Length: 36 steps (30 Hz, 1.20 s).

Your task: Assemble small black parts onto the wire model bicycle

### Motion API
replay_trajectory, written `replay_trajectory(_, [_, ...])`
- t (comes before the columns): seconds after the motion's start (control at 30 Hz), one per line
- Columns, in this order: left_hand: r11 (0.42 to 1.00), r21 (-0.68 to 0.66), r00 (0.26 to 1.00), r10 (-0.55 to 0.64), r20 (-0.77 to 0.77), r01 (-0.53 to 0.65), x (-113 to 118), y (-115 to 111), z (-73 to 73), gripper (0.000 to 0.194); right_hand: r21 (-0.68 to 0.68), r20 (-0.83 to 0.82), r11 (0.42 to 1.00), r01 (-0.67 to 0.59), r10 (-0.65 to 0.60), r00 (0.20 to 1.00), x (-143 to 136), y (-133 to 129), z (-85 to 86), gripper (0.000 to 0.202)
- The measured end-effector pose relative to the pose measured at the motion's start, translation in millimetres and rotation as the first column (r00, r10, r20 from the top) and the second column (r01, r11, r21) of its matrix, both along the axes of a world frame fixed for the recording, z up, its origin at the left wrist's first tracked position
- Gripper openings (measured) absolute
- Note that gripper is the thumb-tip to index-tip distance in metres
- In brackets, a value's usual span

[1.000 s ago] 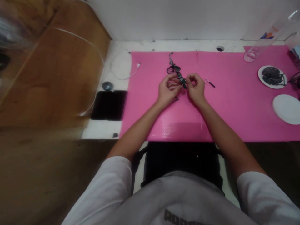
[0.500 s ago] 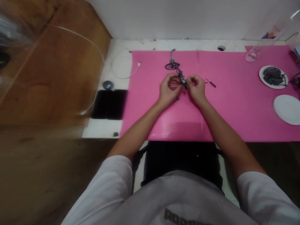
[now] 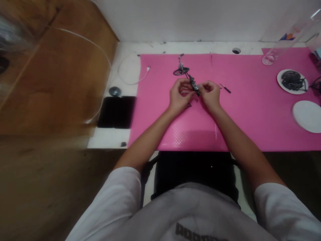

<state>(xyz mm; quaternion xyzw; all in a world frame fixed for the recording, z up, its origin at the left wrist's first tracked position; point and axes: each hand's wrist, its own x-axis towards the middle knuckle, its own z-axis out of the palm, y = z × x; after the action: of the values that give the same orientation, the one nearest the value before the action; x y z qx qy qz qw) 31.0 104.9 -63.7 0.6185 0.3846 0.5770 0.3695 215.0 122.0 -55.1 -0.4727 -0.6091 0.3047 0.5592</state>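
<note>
"What's on the left?"
"A white cord point(image 3: 147, 69), ending on the pink mat point(image 3: 160, 70)."
"And next?"
"My left hand point(image 3: 178, 96), holding the little bike point(image 3: 193, 84) between my hands, its wheel point(image 3: 179, 71) toward the far side. My right hand point(image 3: 211, 96) touches its near end; I can't tell what that one grips."
"Farther right?"
"A screwdriver point(image 3: 227, 90), then a plate point(image 3: 279, 82) of black parts point(image 3: 292, 80)."

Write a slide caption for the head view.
Over a pink mat, the left hand holds a small bike; the right hand touches its near end.
</note>
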Motion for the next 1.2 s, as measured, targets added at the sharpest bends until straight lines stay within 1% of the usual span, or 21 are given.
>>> replay_trajectory(0.1, [0.999, 0.026, 0.999, 0.037, -0.01, -0.037, -3, 4, -5.6, 0.067, 0.024, 0.052, 1.0, -0.005, 0.004, 0.999, -2, -5, 7.1, 0.082])
replay_trajectory(0.17, [0.998, 0.027, 0.998, 0.059, -0.016, -0.059, -5, 6, -6.9, 0.071, 0.023, 0.072, 1.0, -0.007, 0.005, 0.997, -4, -10, 13.3, 0.083])
replay_trajectory(0.23, [0.996, 0.013, 0.996, 0.088, -0.011, -0.087, -6, 6, -5.2, 0.076, 0.002, 0.077, 1.0, -0.008, 0.008, 0.997, -6, -15, 19.2, 0.087])
replay_trajectory(0.33, [0.991, -0.009, 0.991, 0.131, 0.003, -0.131, -5, 3, 1.5, 0.079, -0.033, 0.066, 0.999, -0.022, 0.024, 0.998, -8, -22, 26.5, 0.094])
replay_trajectory(0.43, [0.989, -0.004, 0.989, 0.145, -0.008, -0.145, -5, 0, 7.8, 0.074, 0.003, 0.112, 0.999, -0.036, 0.036, 0.993, -10, -26, 31.9, 0.091])
replay_trajectory(0.5, [0.989, 0.014, 0.989, 0.145, -0.031, -0.144, -5, -2, 10.0, 0.067, 0.04, 0.167, 0.999, -0.027, 0.02, 0.986, -11, -28, 34.0, 0.086])
replay_trajectory(0.57, [0.99, 0.042, 0.988, 0.139, -0.074, -0.136, -6, -4, 10.9, 0.06, 0.059, 0.208, 0.998, -0.002, -0.01, 0.978, -11, -30, 34.6, 0.085])
replay_trajectory(0.63, [0.989, 0.091, 0.983, 0.129, -0.132, -0.118, -7, -5, 11.7, 0.054, 0.054, 0.238, 0.998, 0.019, -0.031, 0.971, -11, -30, 34.3, 0.086])
replay_trajectory(0.73, [0.98, 0.171, 0.967, 0.134, -0.216, -0.098, -8, -6, 13.5, 0.047, 0.02, 0.275, 1.0, 0.016, -0.02, 0.961, -10, -30, 33.9, 0.087])
replay_trajectory(0.8, [0.977, 0.19, 0.955, 0.146, -0.259, -0.098, -8, -6, 14.7, 0.044, 0.01, 0.285, 1.0, 0.006, -0.008, 0.958, -10, -30, 34.3, 0.088])
replay_trajectory(0.9, [0.978, 0.19, 0.947, 0.136, -0.291, -0.082, -9, -6, 16.8, 0.045, 0.004, 0.29, 1.0, 0.002, -0.003, 0.957, -9, -30, 35.8, 0.087])
replay_trajectory(1.0, [0.979, 0.198, 0.953, 0.106, -0.285, -0.05, -10, -8, 19.9, 0.048, -0.003, 0.288, 1.0, 0.006, -0.005, 0.957, -8, -30, 37.2, 0.084])
replay_trajectory(1.07, [0.978, 0.198, 0.958, 0.111, -0.263, -0.059, -10, -10, 22.3, 0.048, 0.0, 0.268, 1.0, 0.014, -0.013, 0.963, -8, -30, 37.8, 0.084])
replay_trajectory(1.13, [0.975, 0.192, 0.967, 0.15, -0.206, -0.111, -10, -12, 23.8, 0.047, -0.011, 0.244, 0.999, 0.033, -0.029, 0.969, -8, -29, 37.6, 0.083])
replay_trajectory(1.2, [0.97, 0.159, 0.973, 0.201, -0.109, -0.183, -9, -10, 23.1, 0.048, -0.043, 0.221, 0.997, 0.063, -0.052, 0.974, -7, -28, 36.3, 0.083])
